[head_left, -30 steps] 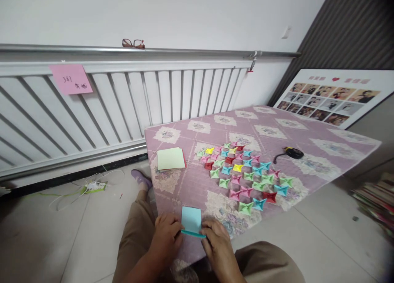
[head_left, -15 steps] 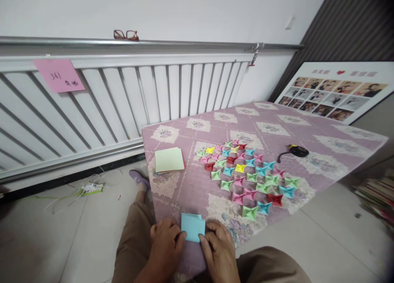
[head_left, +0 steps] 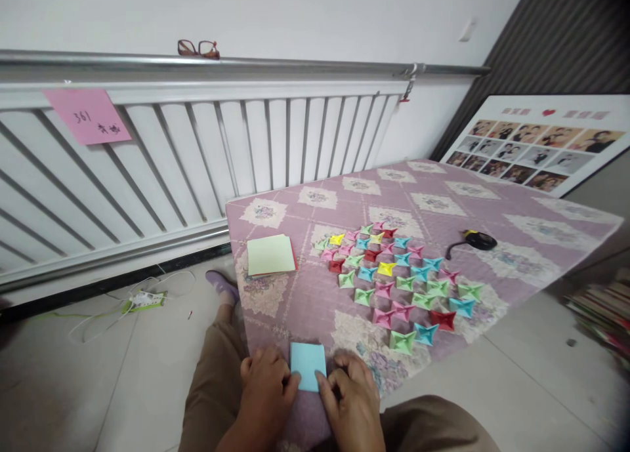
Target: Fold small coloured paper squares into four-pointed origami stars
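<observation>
- White radiator (head_left: 256, 137) along the wall, pipe (head_left: 315, 66) above it with a pair of glasses (head_left: 198, 49) on top, and a table under a purple flowered cloth (head_left: 311, 301) jutting out from there.
- Blue paper (head_left: 308, 365) lies flat at the near corner of the table, between the two hands.
- Left hand (head_left: 268, 380) has its thumb on the near left corner of the paper, right hand (head_left: 352, 393) has its thumb on the near right one. Hands are apart, fingers loosely curled. Can't tell if any fingertips are tucked underneath to pinch it.
- Looks to me like the step is pressing a fold flat, crease probably on the near edge. I'd line up the far corners first, then press from the middle outward with both thumbs.
- Keep the push even on both sides, or the layers could slip and the crease go crooked. A fingernail run along it would sharpen it.
- Paper stack (head_left: 270, 255) sits off to the left, well apart from the work.
- Rows of folded paper shapes (head_left: 386, 269) stand to the right, so mind that right elbow, they look easy to knock.
</observation>
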{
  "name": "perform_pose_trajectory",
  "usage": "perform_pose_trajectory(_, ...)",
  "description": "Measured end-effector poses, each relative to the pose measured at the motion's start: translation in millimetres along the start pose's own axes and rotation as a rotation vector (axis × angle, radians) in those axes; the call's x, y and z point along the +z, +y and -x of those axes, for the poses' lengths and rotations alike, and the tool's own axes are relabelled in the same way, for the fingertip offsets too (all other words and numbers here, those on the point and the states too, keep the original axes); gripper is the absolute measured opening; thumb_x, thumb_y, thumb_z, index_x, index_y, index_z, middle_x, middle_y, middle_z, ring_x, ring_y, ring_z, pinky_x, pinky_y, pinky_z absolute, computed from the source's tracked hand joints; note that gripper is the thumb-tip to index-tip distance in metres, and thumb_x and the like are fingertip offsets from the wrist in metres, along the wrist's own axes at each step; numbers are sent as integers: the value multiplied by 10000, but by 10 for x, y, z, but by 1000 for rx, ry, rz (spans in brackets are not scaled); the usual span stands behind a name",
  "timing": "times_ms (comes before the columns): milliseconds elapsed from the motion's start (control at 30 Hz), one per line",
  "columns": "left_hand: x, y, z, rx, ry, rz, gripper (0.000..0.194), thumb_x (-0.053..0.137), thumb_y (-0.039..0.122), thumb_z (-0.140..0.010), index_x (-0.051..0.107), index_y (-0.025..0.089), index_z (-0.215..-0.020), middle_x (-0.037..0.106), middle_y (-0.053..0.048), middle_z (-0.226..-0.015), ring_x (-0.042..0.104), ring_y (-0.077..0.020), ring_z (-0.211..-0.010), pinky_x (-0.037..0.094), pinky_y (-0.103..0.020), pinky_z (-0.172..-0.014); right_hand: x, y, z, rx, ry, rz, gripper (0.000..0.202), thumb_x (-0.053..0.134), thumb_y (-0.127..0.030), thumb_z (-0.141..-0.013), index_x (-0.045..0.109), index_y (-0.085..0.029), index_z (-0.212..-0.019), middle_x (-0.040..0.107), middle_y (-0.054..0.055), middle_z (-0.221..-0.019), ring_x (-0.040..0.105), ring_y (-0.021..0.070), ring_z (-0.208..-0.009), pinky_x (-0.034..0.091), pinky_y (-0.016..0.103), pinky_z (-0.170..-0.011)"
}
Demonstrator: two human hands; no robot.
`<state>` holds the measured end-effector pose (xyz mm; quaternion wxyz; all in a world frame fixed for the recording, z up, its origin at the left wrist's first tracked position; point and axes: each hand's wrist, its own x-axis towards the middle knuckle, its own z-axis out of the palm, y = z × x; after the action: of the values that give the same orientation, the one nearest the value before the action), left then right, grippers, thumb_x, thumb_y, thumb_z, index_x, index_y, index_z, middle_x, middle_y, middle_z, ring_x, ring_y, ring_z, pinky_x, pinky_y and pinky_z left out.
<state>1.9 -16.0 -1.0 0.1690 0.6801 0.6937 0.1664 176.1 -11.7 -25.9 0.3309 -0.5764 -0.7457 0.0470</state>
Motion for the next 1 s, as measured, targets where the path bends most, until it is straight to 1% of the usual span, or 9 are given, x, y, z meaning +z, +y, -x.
perform_pose_trajectory(167, -58, 35, -31, -15, -47, -24, 225, 538, 294, -817, 603, 190, -628, 612, -21, -794, 524, -220, -848, 278, -412, -817, -3, -1, -13, 9, -17, 26, 198, 604, -319, -815, 563, -228, -644, 569, 82, -963, 525, 272, -993, 436, 431, -819)
perform_pose_trajectory(333, -66, 26, -56, -17, -67, -41, 213, 553, 311, -790, 601, 186, -624, 619, -28, -802, 523, -230, -853, 273, -414, -813, 2, -14, -37, 19, -22, 63, 227, 607, -329, -803, 548, -230, -607, 578, 81, -940, 544, 270, -947, 440, 417, -780)
perform_pose_trajectory(467, -70, 16, -81, -15, -81, -56, 224, 544, 311, -796, 594, 188, -616, 618, -22, -792, 526, -227, -848, 271, -408, -809, 7, -14, -47, 25, -26, 82, 256, 605, -333, -805, 533, -232, -582, 579, 75, -922, 544, 258, -912, 437, 400, -755)
perform_pose_trajectory(633, -92, 23, -103, 2, -97, -79, 242, 525, 304, -813, 607, 189, -617, 620, -26, -800, 525, -222, -840, 274, -400, -794, 15, -15, -46, 25, -50, 109, 272, 603, -337, -814, 537, -227, -575, 583, 74, -929, 529, 265, -926, 425, 403, -756)
perform_pose_trajectory(1000, -127, 61, -116, 6, -134, -135, 241, 507, 307, -831, 633, 196, -657, 640, -34, -849, 541, -257, -870, 280, -454, -814, 21, -22, -67, 27, -56, 190, 231, 629, -325, -789, 567, -235, -586, 594, 68, -911, 521, 264, -903, 401, 386, -711)
